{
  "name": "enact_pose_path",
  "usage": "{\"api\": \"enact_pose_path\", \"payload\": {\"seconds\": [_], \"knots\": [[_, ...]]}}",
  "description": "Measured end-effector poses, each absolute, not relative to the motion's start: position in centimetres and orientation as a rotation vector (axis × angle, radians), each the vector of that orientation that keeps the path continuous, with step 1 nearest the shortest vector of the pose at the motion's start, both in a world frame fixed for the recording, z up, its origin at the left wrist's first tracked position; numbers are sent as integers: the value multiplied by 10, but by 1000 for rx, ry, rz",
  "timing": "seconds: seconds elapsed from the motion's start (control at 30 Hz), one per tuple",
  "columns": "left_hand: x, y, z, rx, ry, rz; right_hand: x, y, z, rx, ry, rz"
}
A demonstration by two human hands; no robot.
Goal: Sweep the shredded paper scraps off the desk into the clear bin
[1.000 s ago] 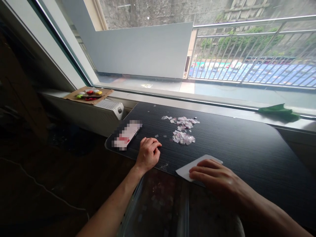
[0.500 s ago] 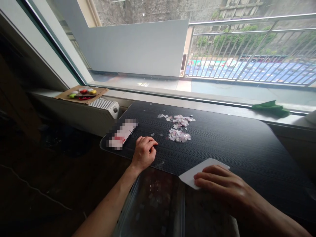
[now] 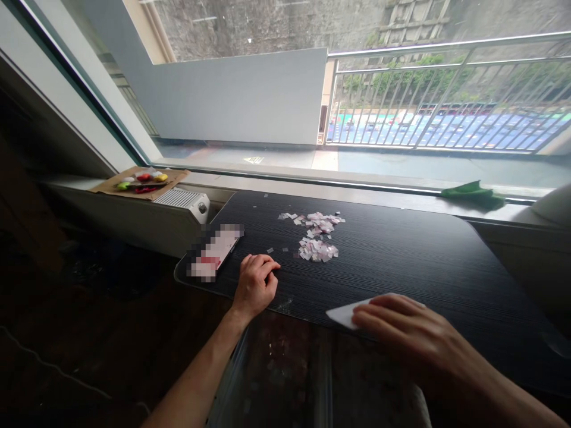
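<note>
Black table (image 3: 401, 255) under scraps, (image 3: 317, 249) perhaps paper.

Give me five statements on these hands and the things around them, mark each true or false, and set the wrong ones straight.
1. The right hand holds a white card. True.
2. Small pale scraps lie mainly in two clusters on the dark table. True.
3. The left hand grips a pair of scissors. False: no scissors show there; the hand is by the table's near edge.
4. Red, yellow and green items lie on brown cardboard. True.
5. The green sheet-like thing lies under the right hand. False: it lies beyond the table's far edge.
</note>
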State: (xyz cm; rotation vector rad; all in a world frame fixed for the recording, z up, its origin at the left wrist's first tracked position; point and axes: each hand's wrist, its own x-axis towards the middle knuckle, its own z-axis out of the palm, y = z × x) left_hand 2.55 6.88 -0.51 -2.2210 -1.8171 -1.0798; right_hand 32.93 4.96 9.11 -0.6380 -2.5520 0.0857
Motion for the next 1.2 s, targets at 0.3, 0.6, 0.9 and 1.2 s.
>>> {"api": "enact_pose_path", "payload": {"seconds": [0.3,0.6,0.9,1.2], "knots": [[25,69,-7,-2204,-1826,-1091,311,118,82,-1037,-2420,-80],[26,69,-7,-2203,-1836,-1076,295,119,82,-1030,-2488,-7],[26,68,-5,-2202,-1831,-1075,280,115,85,-1019,-2565,51],[26,68,-5,-2210,-1829,-1081,279,117,93,-1043,-2600,113]]}}
